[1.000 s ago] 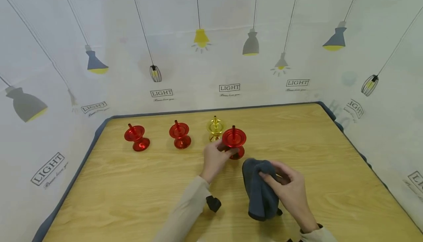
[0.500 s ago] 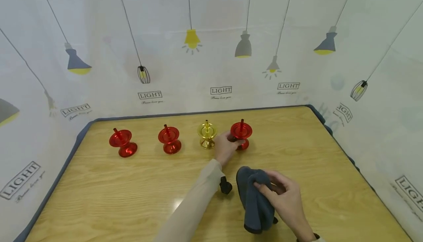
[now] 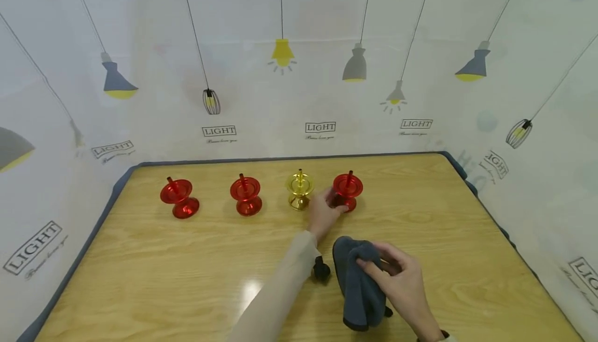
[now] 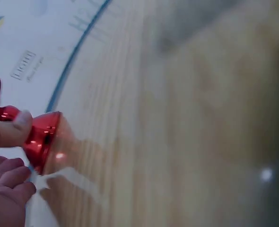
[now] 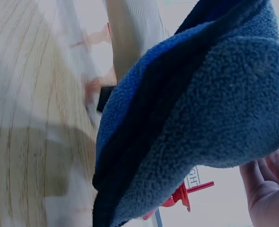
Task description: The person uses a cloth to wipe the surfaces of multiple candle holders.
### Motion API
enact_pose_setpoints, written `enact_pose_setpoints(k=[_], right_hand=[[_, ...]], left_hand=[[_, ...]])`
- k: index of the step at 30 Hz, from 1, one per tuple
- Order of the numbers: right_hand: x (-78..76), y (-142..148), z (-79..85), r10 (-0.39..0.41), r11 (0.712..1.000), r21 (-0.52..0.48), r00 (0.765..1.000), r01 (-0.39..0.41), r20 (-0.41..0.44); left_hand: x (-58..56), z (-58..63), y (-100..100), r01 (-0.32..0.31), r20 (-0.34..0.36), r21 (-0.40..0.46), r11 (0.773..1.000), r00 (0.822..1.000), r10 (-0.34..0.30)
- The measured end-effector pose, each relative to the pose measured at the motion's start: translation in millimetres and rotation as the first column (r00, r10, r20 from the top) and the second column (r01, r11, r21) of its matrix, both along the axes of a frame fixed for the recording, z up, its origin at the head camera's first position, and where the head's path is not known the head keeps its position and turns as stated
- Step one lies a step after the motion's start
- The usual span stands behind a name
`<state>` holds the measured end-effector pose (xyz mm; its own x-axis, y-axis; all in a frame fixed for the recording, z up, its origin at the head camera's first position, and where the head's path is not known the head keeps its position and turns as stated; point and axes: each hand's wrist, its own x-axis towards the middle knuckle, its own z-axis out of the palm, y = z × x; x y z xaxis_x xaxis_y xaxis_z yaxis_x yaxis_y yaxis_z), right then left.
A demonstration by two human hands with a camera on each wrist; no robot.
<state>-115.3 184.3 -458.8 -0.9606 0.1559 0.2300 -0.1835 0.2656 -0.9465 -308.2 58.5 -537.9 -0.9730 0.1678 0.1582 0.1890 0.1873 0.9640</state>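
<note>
A red metal candle holder (image 3: 348,185) stands upright at the right end of a row on the wooden table. My left hand (image 3: 323,212) is at its left side, thumb and fingers spread loosely about the stem and base. In the left wrist view, the thumb overlaps the holder's waist (image 4: 41,137), while several fingertips hang below, apart from the base. My right hand (image 3: 399,279) pinches a folded dark blue-grey cloth (image 3: 359,285) above the table near the front; its dark edging (image 5: 144,123) fills much of the right wrist view.
To the left stand a gold candle holder (image 3: 299,185) and two red ones, the middle red holder (image 3: 245,191) and the far-left red holder (image 3: 179,196). A white cloth wall (image 3: 261,93) printed with lamps borders the table (image 3: 187,264) behind and at the sides.
The left hand has carried the red holder away to the right of the gold one and set it down, its thumb now drawing back slightly. The right hand keeps the cloth.
</note>
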Motion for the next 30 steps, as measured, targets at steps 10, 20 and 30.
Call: enact_pose_setpoints(k=[10,20,30], right_hand=[[-4.9,-12.6,-0.2,0.048,0.999,-0.014,0.999,-0.048,-0.018],[-7.0,-20.7,-1.2,0.098,0.995,-0.025,0.995,-0.099,-0.028],[-6.1,-24.4,-2.6,0.146,0.988,-0.033,0.987,-0.149,-0.064]], left_hand=[[62.4,34.8,-135.3,0.239,0.188,-0.149,0.960,0.960,-0.209],[62.0,49.7,-290.3,-0.617,-0.049,-0.159,0.771,0.785,0.618],[24.6,38.4,-318.8,-0.660,0.137,-0.089,0.746,0.734,0.665]])
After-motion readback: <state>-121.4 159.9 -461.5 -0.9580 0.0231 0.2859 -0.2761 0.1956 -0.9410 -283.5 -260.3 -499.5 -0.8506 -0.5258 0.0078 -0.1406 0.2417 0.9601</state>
